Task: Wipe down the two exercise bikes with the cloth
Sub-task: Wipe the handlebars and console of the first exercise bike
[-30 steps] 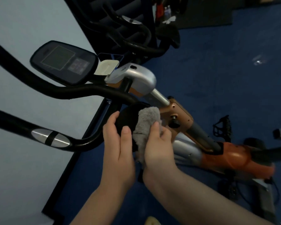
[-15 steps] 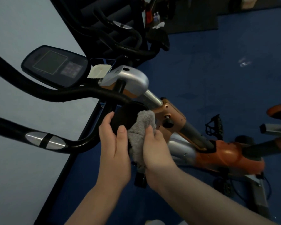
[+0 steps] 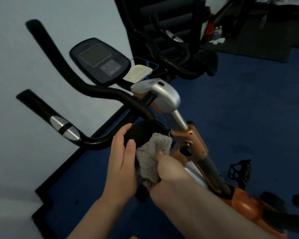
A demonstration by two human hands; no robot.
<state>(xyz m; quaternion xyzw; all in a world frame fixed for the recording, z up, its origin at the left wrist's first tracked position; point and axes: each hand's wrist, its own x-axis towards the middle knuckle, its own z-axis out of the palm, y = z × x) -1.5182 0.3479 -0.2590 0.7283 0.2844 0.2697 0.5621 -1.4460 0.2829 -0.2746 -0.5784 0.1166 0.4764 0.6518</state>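
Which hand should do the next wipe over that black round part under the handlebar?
Right. The right hand already grips the grey cloth against the black round part, while the left hand holds its edge, probably steadying it.

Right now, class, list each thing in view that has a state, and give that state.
Grey cloth: bunched, pressed on the black round pad.
Right hand: grips the cloth.
Left hand: cups the black round pad.
Console screen: blank.
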